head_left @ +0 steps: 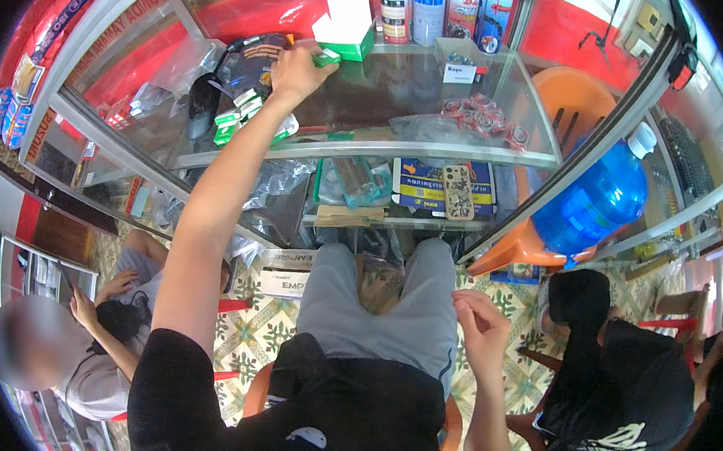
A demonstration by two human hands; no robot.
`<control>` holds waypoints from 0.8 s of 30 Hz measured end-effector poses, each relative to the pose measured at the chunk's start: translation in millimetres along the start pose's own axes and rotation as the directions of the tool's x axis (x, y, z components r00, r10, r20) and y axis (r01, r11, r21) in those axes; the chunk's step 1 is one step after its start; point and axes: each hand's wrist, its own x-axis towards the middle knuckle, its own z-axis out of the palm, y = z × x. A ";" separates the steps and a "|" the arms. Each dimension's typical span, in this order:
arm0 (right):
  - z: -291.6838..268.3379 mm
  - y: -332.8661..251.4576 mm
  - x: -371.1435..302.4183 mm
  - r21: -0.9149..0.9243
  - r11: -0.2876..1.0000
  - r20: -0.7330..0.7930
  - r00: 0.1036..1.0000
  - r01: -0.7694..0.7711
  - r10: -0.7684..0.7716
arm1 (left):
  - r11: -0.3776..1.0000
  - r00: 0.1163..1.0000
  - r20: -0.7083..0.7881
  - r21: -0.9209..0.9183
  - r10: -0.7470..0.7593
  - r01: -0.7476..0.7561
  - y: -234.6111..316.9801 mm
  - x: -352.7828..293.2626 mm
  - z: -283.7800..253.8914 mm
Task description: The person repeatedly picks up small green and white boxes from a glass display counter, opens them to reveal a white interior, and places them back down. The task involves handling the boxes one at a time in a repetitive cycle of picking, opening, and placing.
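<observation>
Black shirt, short sleeves; small white mark on the front, I see. Grey trousers, thin dark line down right side. Left hand, right hand: both bare.

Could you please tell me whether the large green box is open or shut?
The box is open: its white flap stands up.

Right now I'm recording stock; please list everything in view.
Small rectangular cartons: several, green and white, upper glass shelf
Open cardboard box: one, green and white, upper shelf
Tall cylindrical cans: four, mixed, upper shelf
Plastic packets: several, red, upper shelf
Patterned phone: one, beige, lower shelf
Large plastic bottle: one, blue, right of shelves
People: two, pale and black clothes, either side
Left hand: one, bare, touching a carton
Right hand: one, bare, near right knee
</observation>
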 end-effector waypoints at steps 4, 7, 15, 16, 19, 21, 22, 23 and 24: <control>-15.3 12.4 -0.2 -0.010 0.999 -0.039 0.998 -0.047 0.047 | 0.999 0.999 0.040 0.041 -0.029 0.028 -0.2 -2.2 -0.3; -15.4 13.8 6.6 -0.043 0.999 -0.023 1.000 -0.012 0.011 | 0.998 0.999 0.045 0.058 -0.007 0.004 -0.8 -2.9 -1.3; -3.0 11.6 14.4 -0.040 0.999 -0.003 1.000 0.000 0.000 | 0.981 0.958 0.213 -0.082 0.192 -0.178 -1.5 -24.9 -66.8; -3.0 13.0 15.1 -0.036 0.999 -0.001 1.000 -0.012 0.012 | 0.964 0.937 0.236 -0.131 0.256 -0.231 -11.4 -30.7 -75.5; -3.2 19.0 17.2 -0.047 0.999 -0.008 1.000 -0.019 0.019 | 0.932 0.850 0.384 -0.170 0.361 -0.319 -11.2 -56.1 -102.4; -1.0 19.5 18.3 -0.058 0.998 -0.008 1.000 -0.013 0.013 | 0.870 0.727 0.481 -0.205 0.489 -0.449 -23.0 -66.6 -117.0; 1.5 19.3 20.2 -0.065 0.998 0.006 1.000 -0.007 0.007 | 0.895 0.694 0.570 -0.219 0.440 -0.388 -18.2 -75.2 -128.3; 4.5 18.8 22.0 -0.073 0.997 0.018 1.000 0.000 0.001 | 0.860 0.675 0.545 -0.209 0.497 -0.465 -26.8 -79.7 -125.2; 6.5 17.7 24.3 -0.083 0.997 0.028 1.000 0.009 -0.006 | 0.818 0.651 0.517 -0.198 0.555 -0.540 -33.0 -86.4 -121.3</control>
